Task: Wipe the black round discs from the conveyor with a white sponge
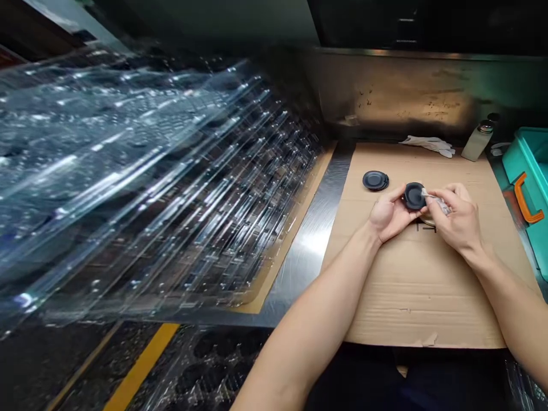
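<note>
- Behind our work stood a stained metal panel [394,97], and before it a metal table [308,217] partly covered by a cardboard sheet [428,302].
- To our left, clear plastic trays [171,182] took up a broad stretch of the table, blurred toward the edge of our view; a yellow stripe [141,365] crossed the floor below.
- Along the cardboard's far edge we had a white glove [428,144] and, near it, a tilted bottle [476,142].
- At our right was a teal bin [509,162] with an orange handle [523,200].
- Just beyond our left hand [391,217], some overlapping black discs [375,180] lay on the cardboard.
- Our left hand was turned palm up, fingers beneath another black disc [414,198], holding it tilted above the cardboard.
- Our right hand [460,217] came in from the other side, thumb and fingers pinched narrowly on a small white piece [423,193] at the disc's edge; pale crumpled material [445,206] showed under its fingers.
- Something round beneath our hands was mostly hidden.
</note>
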The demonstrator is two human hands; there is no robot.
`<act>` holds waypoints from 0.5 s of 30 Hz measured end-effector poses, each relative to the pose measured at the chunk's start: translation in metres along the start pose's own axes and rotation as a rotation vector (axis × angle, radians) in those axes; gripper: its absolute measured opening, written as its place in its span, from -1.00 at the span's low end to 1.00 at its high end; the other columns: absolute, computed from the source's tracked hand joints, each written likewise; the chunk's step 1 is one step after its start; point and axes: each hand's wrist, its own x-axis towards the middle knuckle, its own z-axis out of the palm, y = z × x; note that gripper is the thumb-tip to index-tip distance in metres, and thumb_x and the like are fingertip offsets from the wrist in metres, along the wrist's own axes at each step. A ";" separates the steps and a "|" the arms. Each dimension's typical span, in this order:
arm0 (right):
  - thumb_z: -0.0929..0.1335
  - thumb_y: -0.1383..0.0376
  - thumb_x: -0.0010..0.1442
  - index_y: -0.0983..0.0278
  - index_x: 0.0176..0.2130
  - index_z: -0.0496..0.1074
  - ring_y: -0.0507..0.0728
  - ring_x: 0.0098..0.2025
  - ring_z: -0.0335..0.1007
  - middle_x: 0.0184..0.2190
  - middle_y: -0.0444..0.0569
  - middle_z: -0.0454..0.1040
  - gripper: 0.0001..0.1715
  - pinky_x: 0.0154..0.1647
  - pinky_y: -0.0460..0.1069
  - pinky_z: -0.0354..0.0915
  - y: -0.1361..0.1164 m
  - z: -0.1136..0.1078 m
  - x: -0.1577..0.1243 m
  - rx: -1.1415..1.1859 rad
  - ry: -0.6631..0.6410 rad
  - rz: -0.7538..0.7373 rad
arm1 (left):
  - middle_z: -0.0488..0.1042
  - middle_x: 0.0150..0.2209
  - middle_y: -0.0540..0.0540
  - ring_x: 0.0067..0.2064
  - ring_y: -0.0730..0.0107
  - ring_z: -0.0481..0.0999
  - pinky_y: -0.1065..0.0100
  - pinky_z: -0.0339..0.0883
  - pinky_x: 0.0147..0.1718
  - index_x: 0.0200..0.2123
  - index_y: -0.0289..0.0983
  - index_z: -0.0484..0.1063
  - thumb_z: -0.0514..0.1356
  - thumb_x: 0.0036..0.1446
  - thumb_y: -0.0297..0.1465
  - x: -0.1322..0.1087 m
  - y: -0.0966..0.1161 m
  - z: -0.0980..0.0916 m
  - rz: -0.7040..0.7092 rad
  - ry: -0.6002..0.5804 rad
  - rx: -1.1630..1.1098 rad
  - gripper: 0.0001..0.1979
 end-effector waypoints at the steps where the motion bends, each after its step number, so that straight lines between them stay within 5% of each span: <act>1: 0.35 0.17 0.35 0.23 -0.09 0.61 0.16 -0.19 0.47 -0.22 0.04 0.51 -0.71 -0.15 0.04 0.41 -0.002 0.002 -0.001 -0.001 -0.006 -0.013 | 0.63 0.00 -0.23 0.15 0.13 0.57 0.14 0.49 0.14 -0.11 -0.31 0.57 0.08 0.41 -0.28 -0.001 -0.003 0.003 0.006 0.002 0.006 -0.70; 6: 0.27 0.22 0.41 0.25 -0.05 0.56 0.18 -0.08 0.48 -0.14 0.09 0.55 -0.70 -0.02 0.04 0.40 -0.011 0.005 -0.003 -0.047 -0.043 0.027 | 0.65 -0.05 -0.22 0.17 0.18 0.57 0.15 0.42 0.23 -0.20 -0.32 0.57 -0.02 0.48 -0.31 -0.003 -0.022 0.016 0.043 -0.006 0.044 -0.62; 11: 0.25 0.26 0.41 0.22 -0.13 0.52 0.17 -0.07 0.47 -0.12 0.05 0.55 -0.74 0.00 0.02 0.37 -0.011 0.001 -0.006 0.000 -0.324 -0.098 | 0.64 -0.01 -0.24 0.22 0.11 0.53 0.12 0.38 0.28 -0.17 -0.33 0.57 0.09 0.41 -0.31 -0.006 -0.021 0.018 0.059 0.008 0.053 -0.71; 15: 0.23 0.24 0.43 0.25 -0.09 0.53 0.19 -0.07 0.46 -0.12 0.09 0.54 -0.70 -0.01 0.04 0.35 -0.006 -0.001 -0.005 -0.099 -0.174 -0.027 | 0.63 0.00 -0.24 0.22 0.09 0.53 0.08 0.40 0.26 -0.18 -0.32 0.56 0.08 0.40 -0.31 -0.007 -0.020 0.021 0.014 -0.004 0.024 -0.72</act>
